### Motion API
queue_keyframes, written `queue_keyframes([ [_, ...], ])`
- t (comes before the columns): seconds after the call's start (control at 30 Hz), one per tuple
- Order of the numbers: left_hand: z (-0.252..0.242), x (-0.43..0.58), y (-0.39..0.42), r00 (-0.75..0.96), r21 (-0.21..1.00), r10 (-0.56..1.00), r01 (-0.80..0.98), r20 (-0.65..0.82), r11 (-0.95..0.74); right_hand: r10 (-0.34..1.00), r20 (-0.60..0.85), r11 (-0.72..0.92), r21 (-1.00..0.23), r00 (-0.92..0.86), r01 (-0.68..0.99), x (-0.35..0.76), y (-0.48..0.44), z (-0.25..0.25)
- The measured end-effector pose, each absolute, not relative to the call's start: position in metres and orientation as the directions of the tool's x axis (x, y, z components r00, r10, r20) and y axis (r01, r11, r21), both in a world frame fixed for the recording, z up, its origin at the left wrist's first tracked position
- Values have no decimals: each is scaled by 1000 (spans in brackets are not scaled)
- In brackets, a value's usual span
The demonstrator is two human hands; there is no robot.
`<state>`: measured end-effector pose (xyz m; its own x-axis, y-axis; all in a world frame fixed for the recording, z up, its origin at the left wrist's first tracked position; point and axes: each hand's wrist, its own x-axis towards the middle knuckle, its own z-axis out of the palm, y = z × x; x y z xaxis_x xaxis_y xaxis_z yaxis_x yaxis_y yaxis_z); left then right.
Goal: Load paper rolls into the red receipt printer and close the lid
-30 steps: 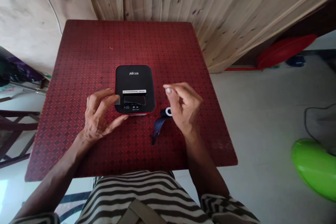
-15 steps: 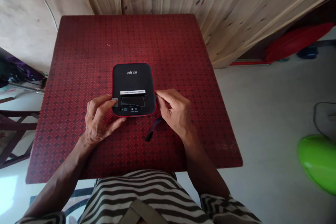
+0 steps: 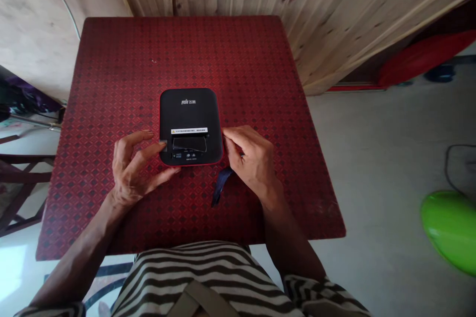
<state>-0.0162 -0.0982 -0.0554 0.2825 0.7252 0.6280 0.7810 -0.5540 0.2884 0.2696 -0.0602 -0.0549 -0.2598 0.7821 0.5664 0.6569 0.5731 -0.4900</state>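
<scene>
Right of the bench [image 3: 178,54] sits a green object [image 3: 448,230]; a dark strap [image 3: 222,185] runs from your right hand [image 3: 253,156] toward the front edge. Your spread left hand [image 3: 128,173] touches the black device [image 3: 190,119] mid-bench; your right pinches beside it, on what I cannot tell.

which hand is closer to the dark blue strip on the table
The right. The right hand is right by the dark blue strip, whose far end is hidden at that hand; the left hand is well off to the strip's left, beside the black device.
</scene>
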Motion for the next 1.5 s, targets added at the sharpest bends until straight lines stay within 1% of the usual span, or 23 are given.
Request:
queue_keyframes([
  [0.13, -55, -17, -96, 275, 302, 749, 790, 603, -534, 808, 543, 538, -525, -228, 659, 268, -60, -55],
  [0.33, -59, -17, -94, 272, 345, 732, 745, 624, -571, 850, 493, 483, -594, -183, 644, 265, -61, -55],
  [0.43, -63, -16, -95, 266, 344, 728, 746, 632, -571, 857, 477, 478, -590, -197, 650, 268, -60, -49],
  [0.53, -67, -14, -96, 261, 345, 715, 736, 648, -582, 816, 535, 513, -498, -218, 699, 268, -55, -34],
  [0.6, -68, -13, -96, 266, 348, 707, 724, 655, -595, 776, 552, 572, -412, -305, 709, 261, -46, -21],
  [0.63, -69, -12, -97, 272, 344, 702, 721, 659, -602, 760, 530, 606, -369, -375, 705, 255, -40, -15],
  [0.67, -70, -12, -97, 278, 337, 696, 719, 662, -608, 752, 483, 630, -328, -449, 704, 248, -34, -10],
  [0.73, -71, -12, -97, 287, 324, 690, 721, 665, -612, 751, 338, 652, -238, -567, 720, 230, -19, -2],
  [0.8, -74, -12, -97, 283, 329, 696, 725, 659, -606, 754, 190, 654, -138, -628, 744, 213, -6, 0],
  [0.83, -75, -12, -98, 280, 336, 703, 725, 654, -601, 753, 141, 656, -90, -642, 749, 205, 0, 1],
  [0.93, -79, -11, -99, 276, 353, 720, 726, 636, -590, 738, 62, 673, 12, -672, 740, 191, 10, -1],
  [1.0, -81, -10, -100, 271, 364, 724, 721, 634, -589, 725, 8, 688, 35, -689, 725, 187, 14, -2],
  [1.13, -80, -9, -101, 270, 371, 718, 711, 641, -598, 698, -103, 712, -9, -709, 702, 187, 21, 0],
  [1.2, -79, -9, -101, 281, 356, 709, 710, 647, -607, 697, -99, 708, -55, -710, 704, 188, 21, 4],
  [1.27, -78, -9, -100, 287, 350, 700, 706, 654, -616, 713, -41, 695, -87, -700, 713, 190, 15, 11],
  [1.37, -78, -9, -100, 281, 362, 700, 697, 657, -619, 743, 98, 669, -129, -662, 732, 202, -5, 26],
  [1.43, -78, -9, -100, 275, 367, 708, 702, 651, -610, 754, 201, 657, -233, -625, 717, 219, -20, 38],
  [1.5, -79, -9, -100, 274, 369, 716, 708, 642, -602, 789, 283, 613, -404, -545, 679, 245, -31, 45],
])
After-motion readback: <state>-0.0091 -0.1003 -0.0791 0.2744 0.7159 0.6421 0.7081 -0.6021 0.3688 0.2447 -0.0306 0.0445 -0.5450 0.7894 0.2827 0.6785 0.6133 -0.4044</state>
